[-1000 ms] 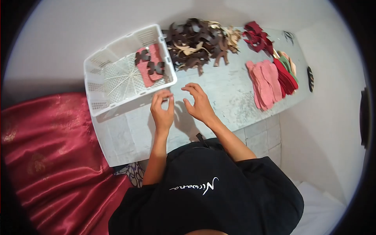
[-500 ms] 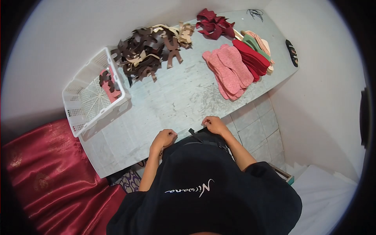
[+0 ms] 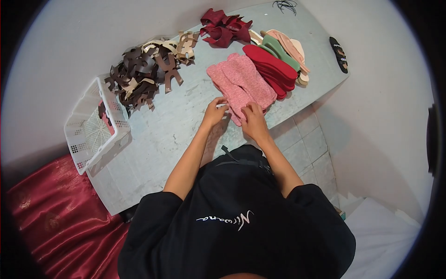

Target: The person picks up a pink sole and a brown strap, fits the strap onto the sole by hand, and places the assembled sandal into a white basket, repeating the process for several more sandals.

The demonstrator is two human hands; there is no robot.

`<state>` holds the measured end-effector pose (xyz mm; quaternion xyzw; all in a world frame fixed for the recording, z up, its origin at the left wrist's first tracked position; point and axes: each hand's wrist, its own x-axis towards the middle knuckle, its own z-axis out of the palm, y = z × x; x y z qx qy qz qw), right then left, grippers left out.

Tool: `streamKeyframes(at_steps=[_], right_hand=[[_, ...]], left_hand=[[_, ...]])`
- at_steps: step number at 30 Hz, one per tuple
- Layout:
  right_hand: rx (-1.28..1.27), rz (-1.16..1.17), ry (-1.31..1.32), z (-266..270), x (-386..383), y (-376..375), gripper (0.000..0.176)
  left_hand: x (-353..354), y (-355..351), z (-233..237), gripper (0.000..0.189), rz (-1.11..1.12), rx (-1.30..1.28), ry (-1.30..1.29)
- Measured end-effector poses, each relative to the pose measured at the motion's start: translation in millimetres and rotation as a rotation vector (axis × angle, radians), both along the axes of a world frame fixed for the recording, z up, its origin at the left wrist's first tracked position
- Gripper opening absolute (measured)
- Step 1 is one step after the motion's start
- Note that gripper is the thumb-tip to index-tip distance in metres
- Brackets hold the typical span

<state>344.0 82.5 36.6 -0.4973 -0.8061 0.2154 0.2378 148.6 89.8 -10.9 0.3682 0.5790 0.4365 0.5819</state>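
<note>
**Left hand point(image 3: 216, 113) and right hand point(image 3: 254, 122) at the pink soles point(image 3: 242, 76)**

On the grey table point(image 3: 158, 135), red soles point(image 3: 272, 67) crowd the right side of the pink ones, with green soles point(image 3: 280, 53) and pale soles point(image 3: 301, 52) beyond. Dark red pieces point(image 3: 224, 31) lie behind; farther left are a heap of brown and cream strips point(image 3: 139, 69) and a white basket point(image 3: 126, 126). Black cords point(image 3: 285, 6) sit at the far end, and a black sandal-like object point(image 3: 339, 55) near the wall.

The pink soles are speckled, long and rounded, stacked unevenly at the middle of the table's right half. The left hand's fingers and thumb are slightly apart by the stack's left edge. The right hand's fingers bend over its near end; whether they grip a sole cannot be told.

That hand covers part of the stack. The basket's wall hides some of the pink and dark pieces point(image 3: 107, 120) inside.
</note>
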Motion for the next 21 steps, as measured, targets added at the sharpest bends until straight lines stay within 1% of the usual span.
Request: streamKeyframes(at_steps=[1, 2, 3, 4, 5, 7, 9, 11, 12, 14, 15, 16, 17, 18, 20, 21], right_hand=[[-0.015, 0.007, -0.036, 1.9, 0.3, 4.4, 0.041], [-0.030, 0.013, -0.072, 3.0, 0.9, 8.7, 0.046], [-0.028, 0.010, -0.067, 3.2, 1.7, 12.3, 0.046], [-0.051, 0.022, -0.099, 3.1, 2.4, 13.8, 0.050], [-0.077, 0.034, -0.131, 2.5, 3.7, 16.0, 0.055], [-0.061, 0.047, -0.153, -0.9, 6.0, 22.5, 0.057], [-0.051, 0.067, -0.180, -2.0, 5.9, 25.5, 0.059], [-0.107, 0.040, -0.158, 0.0, 0.6, 28.6, 0.061], [-0.117, 0.050, -0.159, -2.0, -2.2, 29.8, 0.061], [-0.121, 0.038, 0.001, -5.7, -7.9, 34.3, 0.063], [-0.127, 0.046, -0.002, -6.5, -11.7, 36.3, 0.063], [-0.281, 0.066, 0.104, -6.6, -15.9, 37.1, 0.063], [-0.435, 0.086, 0.207, -5.8, -20.2, 37.3, 0.063], [-0.440, 0.097, 0.199, -0.8, -25.8, 37.4, 0.063], [-0.349, 0.212, 0.141, 10.8, -39.8, 35.5, 0.060], [-0.361, 0.229, 0.135, 6.8, -47.0, 33.9, 0.060]], left_hand=[[8.7, 10.2, 1.6, 0.042, 0.135, -0.101, -0.187], [14.4, 17.4, 2.2, 0.042, 0.133, -0.099, -0.183], [18.4, 24.2, -1.4, 0.048, 0.159, -0.144, -0.131], [21.2, 29.6, -5.3, 0.054, 0.185, -0.193, -0.079], [23.4, 33.0, -9.5, 0.054, 0.182, -0.196, -0.075], [25.7, 37.0, -8.9, 0.057, 0.235, -0.252, -0.083], [27.1, 40.8, -9.1, 0.057, 0.255, -0.262, -0.093], [26.6, 42.6, -9.3, 0.057, 0.284, -0.275, -0.105], [25.8, 43.6, -7.9, 0.056, 0.290, -0.242, -0.119], [21.9, 42.6, -4.0, 0.056, 0.306, -0.214, -0.136], [18.8, 42.7, 5.8, 0.054, 0.332, -0.226, -0.129], [15.7, 42.4, 18.7, 0.052, 0.357, -0.238, -0.123], [12.0, 42.0, 40.2, 0.046, 0.398, -0.292, -0.193], [4.7, 38.6, 35.1, 0.046, 0.411, -0.295, -0.199], [-17.7, 30.8, 19.7, 0.045, 0.492, -0.106, -0.426], [-30.3, 24.1, 19.1, 0.038, 0.534, -0.056, -0.516]])
